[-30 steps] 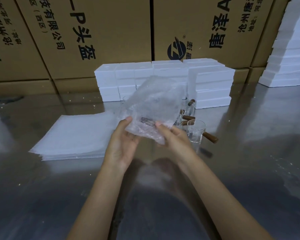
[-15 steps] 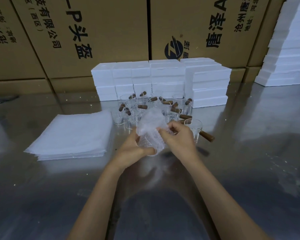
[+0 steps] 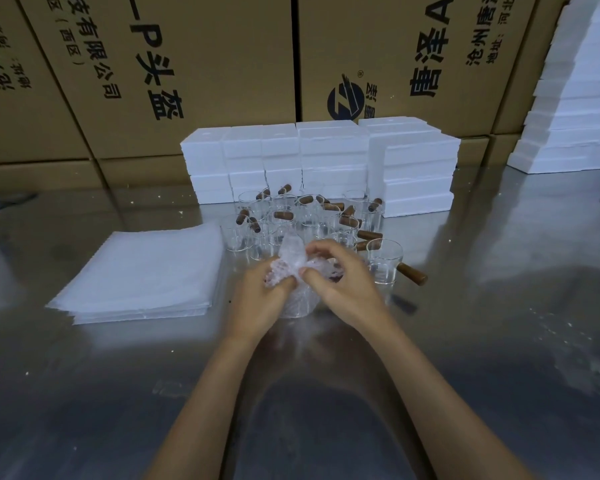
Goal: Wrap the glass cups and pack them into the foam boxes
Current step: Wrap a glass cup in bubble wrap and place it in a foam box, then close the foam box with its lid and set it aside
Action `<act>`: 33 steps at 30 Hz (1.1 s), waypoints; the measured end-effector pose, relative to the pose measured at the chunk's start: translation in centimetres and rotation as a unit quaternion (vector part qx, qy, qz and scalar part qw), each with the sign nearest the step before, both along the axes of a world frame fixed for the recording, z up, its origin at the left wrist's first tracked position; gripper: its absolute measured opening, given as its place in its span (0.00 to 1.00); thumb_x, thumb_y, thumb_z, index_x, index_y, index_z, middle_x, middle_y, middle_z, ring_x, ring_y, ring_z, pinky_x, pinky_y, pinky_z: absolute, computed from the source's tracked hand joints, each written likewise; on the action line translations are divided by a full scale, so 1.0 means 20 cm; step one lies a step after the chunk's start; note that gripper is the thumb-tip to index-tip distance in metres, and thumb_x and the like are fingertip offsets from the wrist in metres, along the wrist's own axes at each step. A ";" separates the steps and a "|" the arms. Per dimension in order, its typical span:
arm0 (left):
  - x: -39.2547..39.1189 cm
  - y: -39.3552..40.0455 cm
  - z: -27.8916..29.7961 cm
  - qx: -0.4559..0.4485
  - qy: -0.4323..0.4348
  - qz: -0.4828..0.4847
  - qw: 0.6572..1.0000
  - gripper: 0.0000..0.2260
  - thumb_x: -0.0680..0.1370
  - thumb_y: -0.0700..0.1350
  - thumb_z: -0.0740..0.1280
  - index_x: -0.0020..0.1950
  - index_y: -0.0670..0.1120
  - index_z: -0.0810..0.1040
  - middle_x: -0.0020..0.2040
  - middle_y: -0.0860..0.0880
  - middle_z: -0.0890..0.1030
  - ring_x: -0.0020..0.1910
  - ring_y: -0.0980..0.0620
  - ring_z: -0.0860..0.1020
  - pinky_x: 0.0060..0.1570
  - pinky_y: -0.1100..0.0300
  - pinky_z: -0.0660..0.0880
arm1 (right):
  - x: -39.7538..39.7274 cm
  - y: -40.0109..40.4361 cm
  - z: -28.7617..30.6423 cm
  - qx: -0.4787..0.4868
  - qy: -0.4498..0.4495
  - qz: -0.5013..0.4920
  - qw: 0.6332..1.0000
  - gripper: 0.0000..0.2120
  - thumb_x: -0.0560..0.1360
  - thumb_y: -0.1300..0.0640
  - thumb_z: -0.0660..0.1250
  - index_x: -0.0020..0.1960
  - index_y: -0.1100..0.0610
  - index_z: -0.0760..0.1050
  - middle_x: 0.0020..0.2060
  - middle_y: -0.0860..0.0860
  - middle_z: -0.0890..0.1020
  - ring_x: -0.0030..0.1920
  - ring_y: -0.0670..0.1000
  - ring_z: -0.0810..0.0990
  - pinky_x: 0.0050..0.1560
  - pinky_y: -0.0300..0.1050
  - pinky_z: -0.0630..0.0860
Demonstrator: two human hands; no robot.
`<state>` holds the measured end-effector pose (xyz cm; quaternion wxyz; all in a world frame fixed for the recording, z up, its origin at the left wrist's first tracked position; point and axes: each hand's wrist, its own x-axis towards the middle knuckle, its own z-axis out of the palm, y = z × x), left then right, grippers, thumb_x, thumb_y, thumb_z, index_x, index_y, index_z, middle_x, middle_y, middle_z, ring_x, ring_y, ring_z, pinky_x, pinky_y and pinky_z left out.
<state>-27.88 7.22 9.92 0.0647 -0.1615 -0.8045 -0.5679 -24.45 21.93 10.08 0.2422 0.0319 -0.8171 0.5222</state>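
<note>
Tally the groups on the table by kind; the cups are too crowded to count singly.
Foam box piles: 2
Sheet stacks: 1
Bare cup clusters: 1
Cup in wrap: 1
Total: 5

"P头盔" and "唐泽" on cardboard cartons (image 3: pixel 222 64)

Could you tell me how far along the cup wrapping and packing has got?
Early, it seems. Done: nothing visibly packed; the foam boxes stand closed and stacked. In hand: both the left hand and right hand grip bubble wrap around one cup. Left: a cluster of bare cups and a pile of sheets.
</note>
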 end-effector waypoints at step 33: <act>0.01 -0.03 -0.06 -0.224 0.222 0.041 0.948 0.16 0.78 0.49 0.56 0.50 0.47 0.82 0.60 0.51 0.75 0.60 0.52 0.72 0.57 0.51 0.72 | 0.00 -0.04 -0.07 0.158 0.029 -0.097 0.982 0.10 0.73 0.51 0.60 0.49 0.48 0.79 0.58 0.41 0.76 0.62 0.43 0.68 0.67 0.48 0.61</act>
